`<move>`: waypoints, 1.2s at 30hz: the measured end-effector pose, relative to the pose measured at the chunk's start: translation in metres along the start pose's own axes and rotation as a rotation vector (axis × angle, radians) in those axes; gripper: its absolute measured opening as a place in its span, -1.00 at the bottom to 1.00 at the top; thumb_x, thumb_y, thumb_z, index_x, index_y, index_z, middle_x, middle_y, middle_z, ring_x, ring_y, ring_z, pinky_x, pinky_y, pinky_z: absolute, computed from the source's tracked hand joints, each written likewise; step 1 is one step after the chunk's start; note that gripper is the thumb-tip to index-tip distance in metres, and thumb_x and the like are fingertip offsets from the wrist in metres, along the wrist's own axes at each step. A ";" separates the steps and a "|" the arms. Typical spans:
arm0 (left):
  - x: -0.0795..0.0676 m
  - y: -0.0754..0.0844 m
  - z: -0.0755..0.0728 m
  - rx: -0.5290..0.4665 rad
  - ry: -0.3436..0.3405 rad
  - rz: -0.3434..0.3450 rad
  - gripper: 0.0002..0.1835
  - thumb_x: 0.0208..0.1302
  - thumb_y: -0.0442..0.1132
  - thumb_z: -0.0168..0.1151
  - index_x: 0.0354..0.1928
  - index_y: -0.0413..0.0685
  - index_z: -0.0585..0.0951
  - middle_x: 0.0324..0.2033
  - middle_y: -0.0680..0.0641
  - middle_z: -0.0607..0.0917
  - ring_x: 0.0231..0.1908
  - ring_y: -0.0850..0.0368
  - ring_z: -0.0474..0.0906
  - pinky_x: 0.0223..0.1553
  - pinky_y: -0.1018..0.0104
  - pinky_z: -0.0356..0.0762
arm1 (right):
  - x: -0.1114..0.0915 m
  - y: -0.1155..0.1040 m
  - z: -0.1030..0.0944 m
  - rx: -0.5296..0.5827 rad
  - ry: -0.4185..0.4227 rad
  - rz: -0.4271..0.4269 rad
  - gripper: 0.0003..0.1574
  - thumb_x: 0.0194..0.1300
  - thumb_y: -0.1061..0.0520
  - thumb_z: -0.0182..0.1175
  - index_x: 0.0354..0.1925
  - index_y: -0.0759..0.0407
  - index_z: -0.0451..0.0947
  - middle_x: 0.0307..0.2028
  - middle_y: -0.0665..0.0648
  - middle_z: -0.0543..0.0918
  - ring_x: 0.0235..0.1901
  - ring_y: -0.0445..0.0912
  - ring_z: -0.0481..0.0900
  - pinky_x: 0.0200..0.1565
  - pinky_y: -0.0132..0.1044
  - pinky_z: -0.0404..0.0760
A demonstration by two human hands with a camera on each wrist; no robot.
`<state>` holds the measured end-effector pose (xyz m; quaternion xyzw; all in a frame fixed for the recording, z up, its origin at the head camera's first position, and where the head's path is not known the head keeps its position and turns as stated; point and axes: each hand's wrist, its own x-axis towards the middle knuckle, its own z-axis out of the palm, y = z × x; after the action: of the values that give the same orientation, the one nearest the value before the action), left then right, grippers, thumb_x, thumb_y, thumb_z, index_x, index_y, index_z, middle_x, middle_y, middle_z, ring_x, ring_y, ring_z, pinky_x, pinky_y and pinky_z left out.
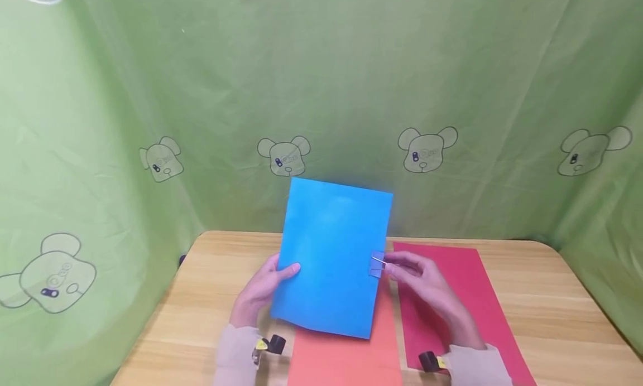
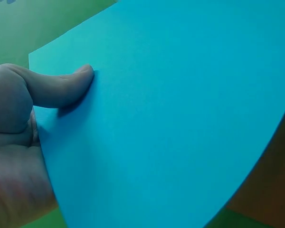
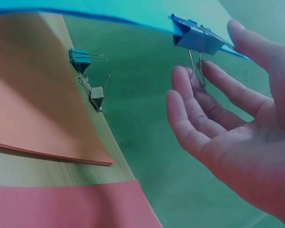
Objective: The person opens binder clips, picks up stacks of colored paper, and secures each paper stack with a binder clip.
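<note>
A blue stack of paper (image 1: 334, 235) is held tilted up above the table. My left hand (image 1: 261, 291) grips its left edge, the thumb lying on the front face and the other fingers hidden behind. On the right edge sits a blue binder clip (image 1: 375, 266) with metal wire handles. My right hand (image 1: 432, 280) holds the clip by these handles. In the right wrist view the thumb is at one handle of the binder clip (image 3: 199, 40), and the fingers curve around the other below it.
Orange paper (image 1: 346, 363) lies beneath the blue stack, with red paper (image 1: 467, 297) to its right on the wooden table (image 1: 562, 313). Near the table's far edge are a teal binder clip (image 3: 80, 61) and a pale one (image 3: 97, 97). A green curtain (image 1: 351, 68) hangs behind.
</note>
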<state>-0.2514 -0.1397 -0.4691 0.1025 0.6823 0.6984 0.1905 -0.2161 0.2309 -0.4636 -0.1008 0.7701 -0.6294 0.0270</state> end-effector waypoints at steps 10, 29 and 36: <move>-0.019 0.015 -0.031 0.020 0.106 0.028 -0.43 0.49 -0.20 0.21 0.40 -0.31 0.31 0.11 -0.20 0.64 0.09 -0.04 0.62 0.17 0.01 0.55 | 0.002 0.003 0.003 0.068 -0.031 -0.076 -0.40 0.49 0.11 0.25 0.36 0.34 0.41 0.20 0.37 0.60 0.16 0.15 0.64 0.12 -0.17 0.62; -0.074 0.013 -0.107 -0.091 0.437 0.010 -0.51 0.57 -0.20 0.10 0.40 -0.10 0.23 -0.07 0.10 0.62 -0.03 0.21 0.60 0.05 0.24 0.59 | 0.034 0.001 0.044 -0.249 0.056 -0.201 -0.28 0.30 0.13 0.45 0.35 0.21 0.46 0.21 0.25 0.58 0.21 0.24 0.54 0.14 0.08 0.62; -0.079 0.006 -0.119 -0.076 0.527 -0.005 -0.33 0.59 -0.23 0.06 0.61 0.04 0.06 0.42 -0.04 0.34 0.42 0.04 0.22 0.47 0.01 0.10 | 0.067 0.005 0.054 -0.542 0.084 -0.270 -0.29 0.30 0.10 0.44 0.34 0.20 0.46 0.22 0.23 0.56 0.20 0.17 0.52 0.16 0.14 0.58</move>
<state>-0.2283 -0.2804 -0.4597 -0.0919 0.6820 0.7255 0.0118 -0.2729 0.1672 -0.4735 -0.1797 0.8900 -0.4024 -0.1167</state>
